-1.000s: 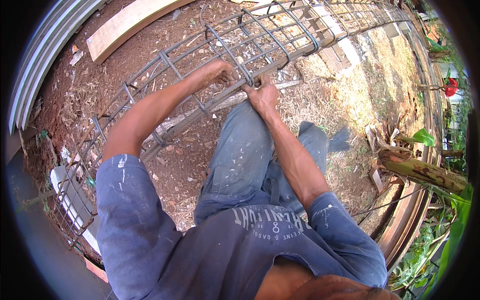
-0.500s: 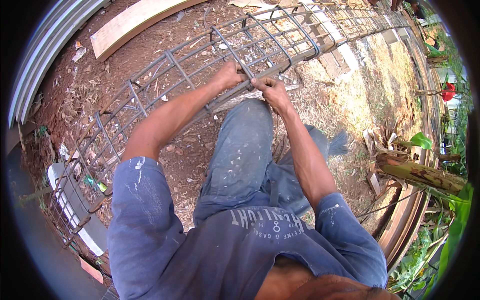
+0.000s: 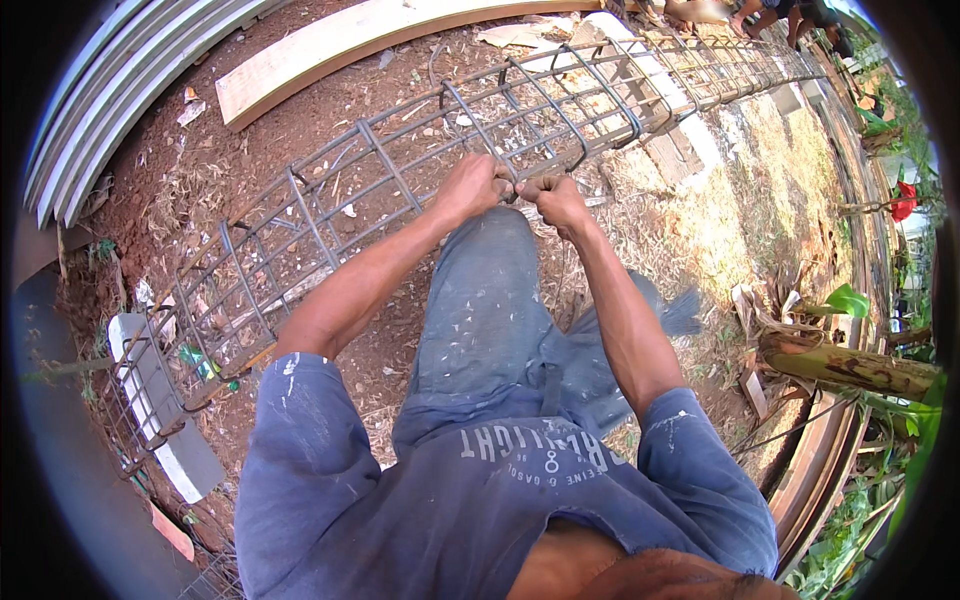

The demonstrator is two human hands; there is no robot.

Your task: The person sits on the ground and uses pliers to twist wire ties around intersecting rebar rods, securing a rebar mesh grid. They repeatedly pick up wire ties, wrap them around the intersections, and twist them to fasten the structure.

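Since a second ago both fists slid right and closed in: my left hand and right hand now clamp, knuckles nearly touching, on the near bar of the rebar cage (long axis lower-left to upper-right) lying straight ahead over dirt.

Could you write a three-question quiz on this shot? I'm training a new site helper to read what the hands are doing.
1. True or false: both hands are on the near bar of the rebar cage.
2. What lies on the soil beyond the cage? A) a wooden plank B) a wheelbarrow C) a ladder
3. Fill in: the left hand and right hand are closed into ____, close together.

Key:
1. True; both grip at the same spot on the cage's near edge.
2. A, the pale plank.
3. Fists; what they pinch between them is too small to tell.
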